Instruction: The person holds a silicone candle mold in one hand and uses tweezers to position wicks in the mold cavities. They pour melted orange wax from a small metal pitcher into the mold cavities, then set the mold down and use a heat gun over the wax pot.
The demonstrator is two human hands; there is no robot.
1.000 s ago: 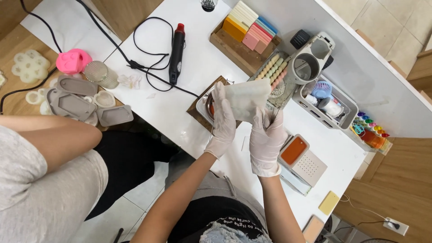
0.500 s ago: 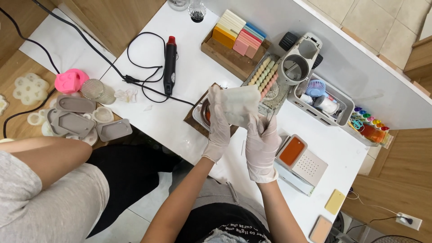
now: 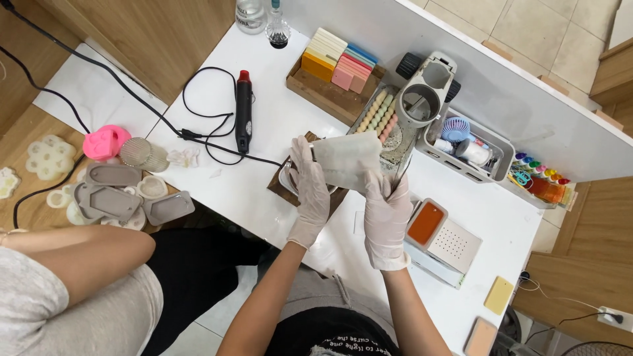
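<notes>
Both gloved hands hold one pale, translucent block (image 3: 347,161), soft-edged and roughly rectangular, above the middle of the white worktop (image 3: 217,181). The left hand (image 3: 310,188) grips its left end, fingers curled over the edge; the right hand (image 3: 386,207) clasps its lower right corner, and the fingertips there are hidden behind the block. Under the hands lies a brown wooden board (image 3: 285,186) with a metal dish on it, mostly covered, so what the dish holds cannot be made out.

Towards the far edge sits a wooden tray (image 3: 323,89) of flat slabs in cream, orange, pink and blue (packed too tightly to count). A black heat tool (image 3: 244,112) lies left of it, its cord looping over the worktop. A grey plastic basket (image 3: 469,146) holds a small blue fan and a roll. Near the right edge rests a white box with one orange inset (image 3: 440,238) and a perforated lid.

At the left edge lie three grey moulds (image 3: 122,196), a pink mould (image 3: 105,142) and a ribbed glass (image 3: 142,155). Another person's arm (image 3: 72,257) is cut off at the lower left.
</notes>
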